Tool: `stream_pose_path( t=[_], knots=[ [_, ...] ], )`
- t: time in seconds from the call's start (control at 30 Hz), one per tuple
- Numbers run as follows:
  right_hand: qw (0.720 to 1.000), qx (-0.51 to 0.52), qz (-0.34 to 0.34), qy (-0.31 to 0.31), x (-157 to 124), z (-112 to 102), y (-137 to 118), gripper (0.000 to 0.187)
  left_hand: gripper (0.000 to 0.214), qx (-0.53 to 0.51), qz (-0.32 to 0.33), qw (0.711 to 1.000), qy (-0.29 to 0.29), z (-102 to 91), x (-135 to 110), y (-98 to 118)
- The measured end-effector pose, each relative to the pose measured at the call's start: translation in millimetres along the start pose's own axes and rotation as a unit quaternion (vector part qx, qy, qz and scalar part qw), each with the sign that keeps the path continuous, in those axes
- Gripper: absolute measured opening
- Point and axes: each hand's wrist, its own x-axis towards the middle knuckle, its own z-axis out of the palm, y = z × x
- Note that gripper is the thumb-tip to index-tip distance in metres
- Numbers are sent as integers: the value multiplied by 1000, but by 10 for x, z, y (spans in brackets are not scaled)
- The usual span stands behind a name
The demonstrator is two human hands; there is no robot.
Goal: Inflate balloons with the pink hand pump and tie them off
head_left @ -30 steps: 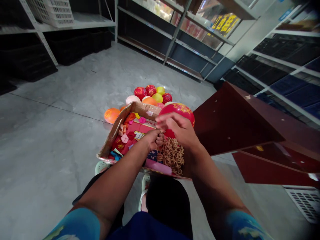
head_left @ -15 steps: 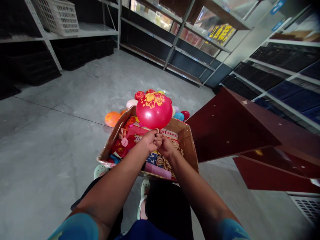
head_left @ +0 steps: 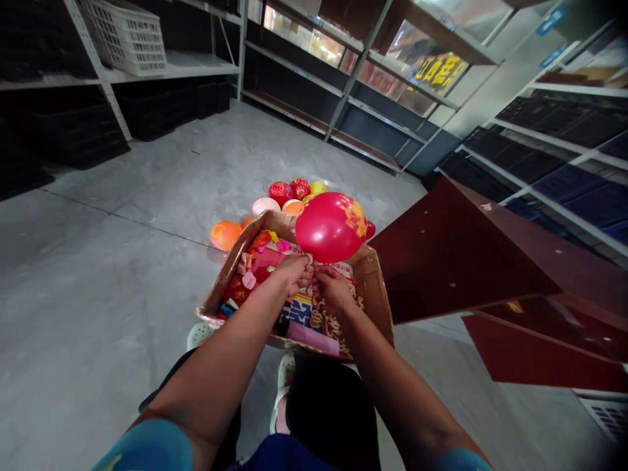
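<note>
1. Brown corrugated cardboard formed the open box (head_left: 226, 267), which sat just beyond the person's knees on the grey concrete floor (head_left: 112, 275).
2. Inside it lay limp, uninflated balloons in red, pink and orange (head_left: 248, 273) along the left wall. Printed red and blue packets (head_left: 299, 311) lay in the middle, and a tangle of tan rubber bands (head_left: 330, 322) at the right.
3. A red inflated balloon with yellow print (head_left: 330, 226) hung over the box's far end, its neck pointing down toward the hands.
4. The left hand (head_left: 294, 271) had its grip clenched tight, fingertips pinched on the balloon's neck.
5. The right hand (head_left: 333, 291) met it from the other side. Its grip was likewise closed on the neck, and its fingers touched those of the left hand.
6. Past the box, a cluster of inflated red, yellow, orange and pale balloons (head_left: 287, 196) rested on the floor, touching one another.
7. Dark red wooden panels (head_left: 456, 255) leaned just beside the box on the right.
8. A white plastic lattice basket (head_left: 125, 36) stood on a metal shelf at the upper left, well apart from the hands.
</note>
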Motion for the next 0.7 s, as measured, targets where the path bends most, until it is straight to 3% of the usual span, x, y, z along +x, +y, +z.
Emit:
stream_pose_path(
  t=[0.07, 0.17, 0.23, 0.27, 0.5, 0.6, 0.7],
  knots=[
    [999, -45, -15, 25, -78, -49, -83, 24, 28, 212, 87, 969, 91, -15, -1, -2],
    [992, -115, -48, 33, -180, -57, -195, 23, 35, 493, 158, 838, 174, -27, -17, 17],
    [989, -134, -62, 25, -230, -40, -265, 21, 40, 583, 156, 775, 187, -19, -29, 29],
    [988, -137, -68, 16, -247, -32, -300, 20, 43, 602, 152, 761, 186, -10, -32, 31],
    [975, -172, -107, -89, -221, -18, -475, 21, 37, 604, 166, 759, 178, 75, 2, -20],
    [972, -182, -136, -63, -174, 5, -468, 22, 34, 603, 188, 756, 173, 87, 21, -57],
    [982, -146, -118, -12, -145, 33, -450, 24, 33, 595, 212, 757, 169, 81, 32, -90]
  ],
)
